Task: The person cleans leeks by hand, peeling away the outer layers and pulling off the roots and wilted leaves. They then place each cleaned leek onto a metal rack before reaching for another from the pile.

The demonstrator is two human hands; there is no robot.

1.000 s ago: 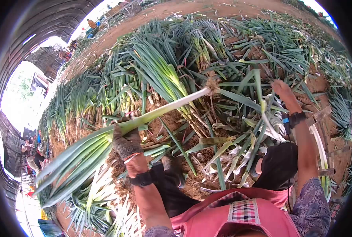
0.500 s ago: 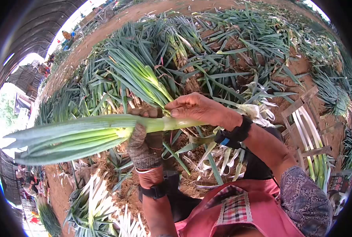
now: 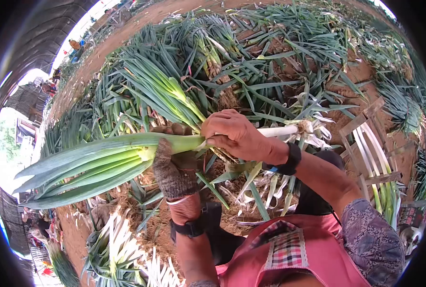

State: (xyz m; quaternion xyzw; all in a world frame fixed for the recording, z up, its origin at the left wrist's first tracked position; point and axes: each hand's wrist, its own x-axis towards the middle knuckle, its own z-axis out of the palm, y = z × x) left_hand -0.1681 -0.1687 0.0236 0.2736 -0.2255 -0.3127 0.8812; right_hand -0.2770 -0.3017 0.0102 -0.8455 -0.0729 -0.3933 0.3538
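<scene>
A large green onion lies crosswise before me, its broad leaves fanned out to the left. My left hand, in a dirty knitted glove, is wrapped round its green stalk just right of where the leaves split. My bare right hand is closed on the stalk beside the glove, with the fingertips pinched at its surface. Whether a loose outer layer is in that pinch is hidden. Past my right hand the white shank shows, ending in a rooted base. Behind the hands lies another green onion, its leaves pointing up and left.
Heaped green onions cover the ground ahead. Peeled white-stalked ones lie at lower left. A wooden frame at right holds several long stalks. Peelings and dirt lie below my hands.
My right hand has curled tighter, fingers now bent at the stalk. The white shank and rooted base now show beyond it. The leaves have dipped slightly, with the left hand still gripping.
</scene>
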